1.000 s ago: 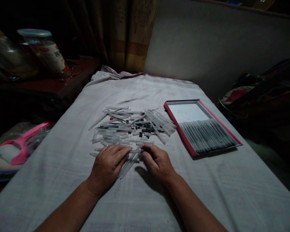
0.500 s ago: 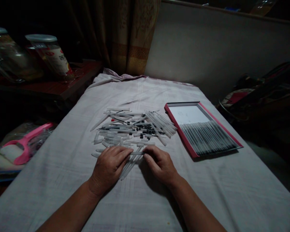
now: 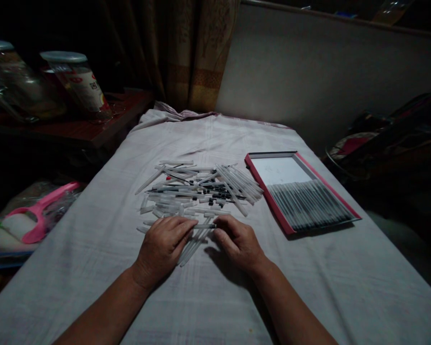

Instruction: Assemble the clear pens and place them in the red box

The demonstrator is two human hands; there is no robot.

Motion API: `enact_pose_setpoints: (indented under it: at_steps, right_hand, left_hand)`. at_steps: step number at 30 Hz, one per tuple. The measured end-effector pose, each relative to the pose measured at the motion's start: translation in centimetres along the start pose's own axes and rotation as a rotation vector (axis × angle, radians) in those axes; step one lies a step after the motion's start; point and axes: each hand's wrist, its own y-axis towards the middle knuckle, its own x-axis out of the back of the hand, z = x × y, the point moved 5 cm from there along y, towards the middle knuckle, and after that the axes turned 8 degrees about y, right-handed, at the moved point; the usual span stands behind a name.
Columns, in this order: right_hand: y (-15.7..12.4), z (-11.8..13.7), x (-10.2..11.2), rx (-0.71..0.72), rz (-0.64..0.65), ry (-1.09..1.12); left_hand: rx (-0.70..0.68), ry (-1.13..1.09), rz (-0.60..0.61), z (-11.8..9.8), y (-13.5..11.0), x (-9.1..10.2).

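A loose pile of clear pen barrels, caps and dark refills (image 3: 197, 189) lies on a white cloth-covered table (image 3: 208, 297). My left hand (image 3: 161, 249) rests at the pile's near edge, curled over a small bundle of clear pen tubes (image 3: 190, 247) that sticks out under the fingers. My right hand (image 3: 239, 242) faces it, fingers pinched on one thin pen piece (image 3: 204, 226) that bridges both hands. A red-edged box (image 3: 264, 189) to the right holds a neat row of assembled pens (image 3: 307, 201).
At the left stands a dark wooden shelf (image 3: 75, 132) with two lidded jars (image 3: 79, 84). Below it lies a pink plastic tool (image 3: 36, 215) on bags. A curtain (image 3: 197, 52) and a pale wall are behind. Dark bags (image 3: 391, 134) sit at the right.
Both hands stay at the pile's near edge. The thin pen piece between them has shifted slightly and now lies level between the fingertips. The view tipped down a little.
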Motion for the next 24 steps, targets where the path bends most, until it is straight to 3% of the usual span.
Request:
enact_pose_setpoints:
  at_steps: [24]
  right_hand:
    - [-0.05, 0.16, -0.21, 0.01, 0.058, -0.099]
  left_hand:
    - [-0.014, 0.009, 0.027, -0.22, 0.2, 0.05]
